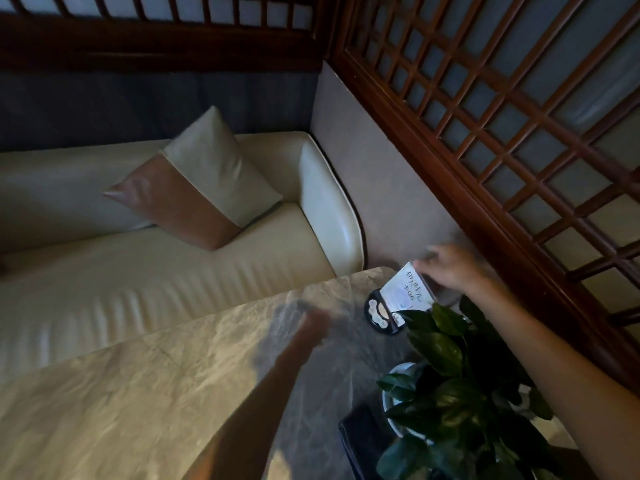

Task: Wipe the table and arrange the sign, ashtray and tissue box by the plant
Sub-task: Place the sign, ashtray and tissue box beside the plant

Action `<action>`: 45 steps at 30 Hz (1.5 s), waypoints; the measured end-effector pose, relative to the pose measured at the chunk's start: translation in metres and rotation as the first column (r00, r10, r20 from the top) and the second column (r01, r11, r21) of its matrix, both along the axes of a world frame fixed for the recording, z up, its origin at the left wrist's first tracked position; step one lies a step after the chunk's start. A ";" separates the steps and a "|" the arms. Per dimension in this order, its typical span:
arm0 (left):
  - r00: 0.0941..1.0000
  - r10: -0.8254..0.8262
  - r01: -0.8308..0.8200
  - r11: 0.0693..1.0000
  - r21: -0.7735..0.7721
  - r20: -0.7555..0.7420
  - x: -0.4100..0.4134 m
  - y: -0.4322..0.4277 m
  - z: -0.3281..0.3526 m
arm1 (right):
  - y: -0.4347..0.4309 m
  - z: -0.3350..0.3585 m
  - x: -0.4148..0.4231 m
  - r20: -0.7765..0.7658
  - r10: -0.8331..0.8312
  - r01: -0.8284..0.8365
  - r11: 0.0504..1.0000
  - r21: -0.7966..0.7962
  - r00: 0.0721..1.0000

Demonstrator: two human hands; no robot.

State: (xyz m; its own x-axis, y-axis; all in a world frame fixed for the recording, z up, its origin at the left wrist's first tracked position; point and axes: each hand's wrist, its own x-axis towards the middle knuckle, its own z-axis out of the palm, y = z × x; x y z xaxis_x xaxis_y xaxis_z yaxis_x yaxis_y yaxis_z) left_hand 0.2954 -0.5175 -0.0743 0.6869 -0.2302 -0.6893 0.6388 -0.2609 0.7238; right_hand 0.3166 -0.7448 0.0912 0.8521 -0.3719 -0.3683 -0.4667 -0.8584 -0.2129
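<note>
Counter: a marbled top is seen in the lower part of the view, lit on the left and shaded toward the right.
Right hand: it is placed at the far right corner of the counter, with the fingers closed on the top edge of the sign.
Sign: a white card with dark characters is held tilted, its lower edge just beside the ashtray.
Ashtray: a dark round dish is set on the counter, directly behind the plant.
Plant: dark green leaves are seen in a white pot at the right edge of the counter.
Tissue box: a dark box is partly covered by the leaves, just beside the pot.
Left hand: it is blurred over the middle of the counter; its state cannot be told.
Sofa: a cream seat with a two-tone cushion is located behind the counter.
</note>
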 end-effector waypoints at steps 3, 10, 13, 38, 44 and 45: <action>0.984 0.143 -0.141 0.990 -0.025 0.104 -0.007 0.069 0.019 | 0.041 0.030 -0.011 0.336 0.037 -0.076 0.992 0.104 0.941; 0.931 0.130 -0.269 0.876 0.399 0.342 -0.094 0.221 0.063 | 0.197 -0.014 -0.105 0.313 0.061 -0.197 0.882 0.428 0.948; 0.914 0.106 -0.316 0.789 0.526 0.391 -0.165 0.275 0.081 | 0.262 -0.047 -0.164 0.278 0.186 -0.291 0.864 0.411 0.942; 0.888 0.395 -0.433 0.554 0.711 0.233 -0.515 0.668 0.087 | 0.722 -0.103 -0.418 0.111 0.678 -0.656 0.637 0.405 0.727; 0.855 0.460 -0.491 0.565 0.663 0.240 -0.506 0.731 0.086 | 0.786 -0.092 -0.417 0.055 0.679 -0.630 0.645 0.433 0.732; 0.832 0.501 -0.521 0.561 0.643 0.237 -0.501 0.740 0.084 | 0.796 -0.091 -0.413 0.044 0.672 -0.617 0.651 0.442 0.740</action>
